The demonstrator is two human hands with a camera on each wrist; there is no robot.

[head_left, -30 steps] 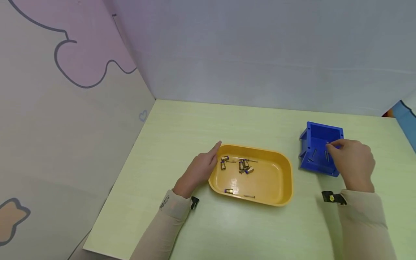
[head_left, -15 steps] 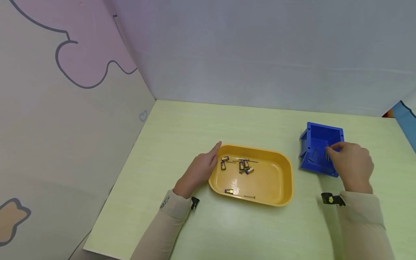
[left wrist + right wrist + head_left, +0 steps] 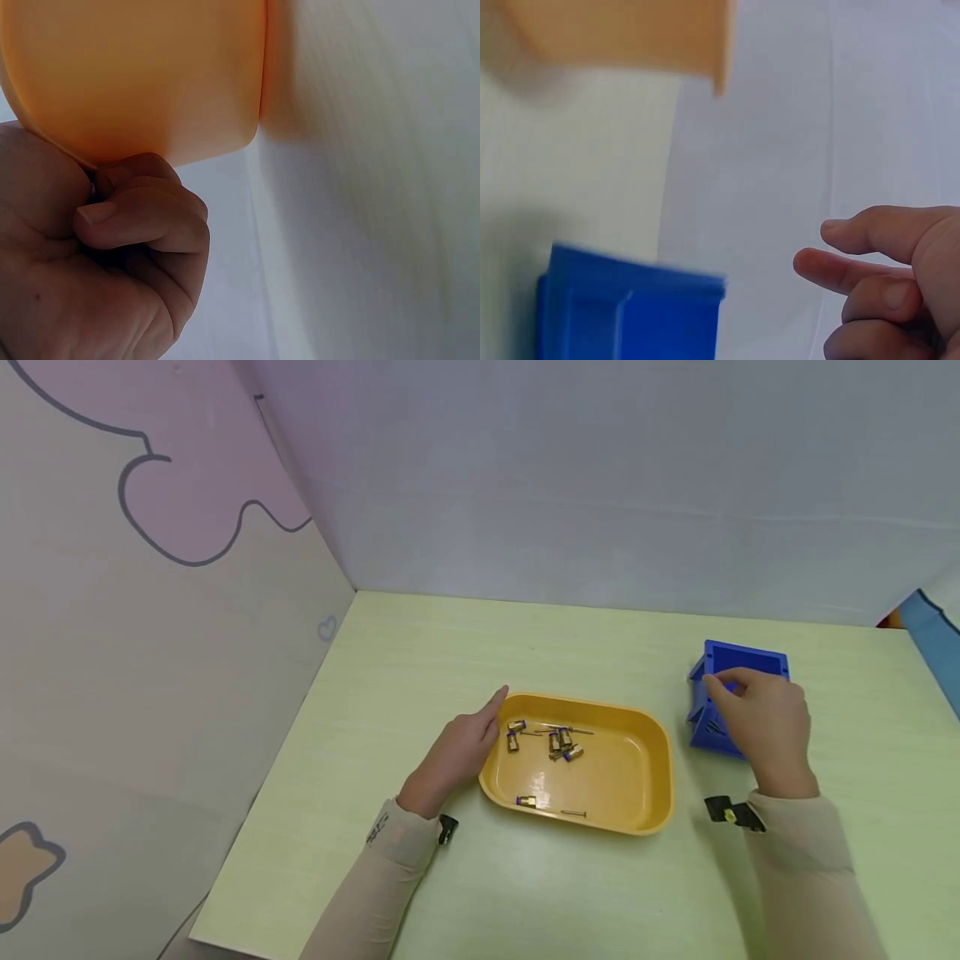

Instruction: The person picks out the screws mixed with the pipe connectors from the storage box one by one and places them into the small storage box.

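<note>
The left hand [image 3: 459, 753] rests against the left end of the yellow tray [image 3: 645, 793], which sits in the middle of the pale green table [image 3: 420, 635]. In the head view its fingers lie long along the tray's outer wall, with the tip reaching the far left corner. In the left wrist view the lower fingers [image 3: 142, 217] look curled under beside the tray's wall [image 3: 150, 75], and nothing shows inside them, so the hand presses on the tray more than it grips it. Its forearm, in a beige sleeve, runs back from the tray toward the near left. The right hand [image 3: 765, 722] hovers over the blue bin [image 3: 742, 656], which stands to the right of the tray and apart from it. Its fingers are loosely bent and spread a little (the right wrist view shows them [image 3: 855, 270] with bare air between them and nothing pinched). The palm faces down and the wrist points back to the near right of the tray. Inside the tray lie small brass fittings [image 3: 558, 742] with purple ends, bunched near the far left part, and one more fitting [image 3: 527, 801] by the near wall with a thin pin [image 3: 574, 813] just beside it. No writing can be read on the tray or the bin.
</note>
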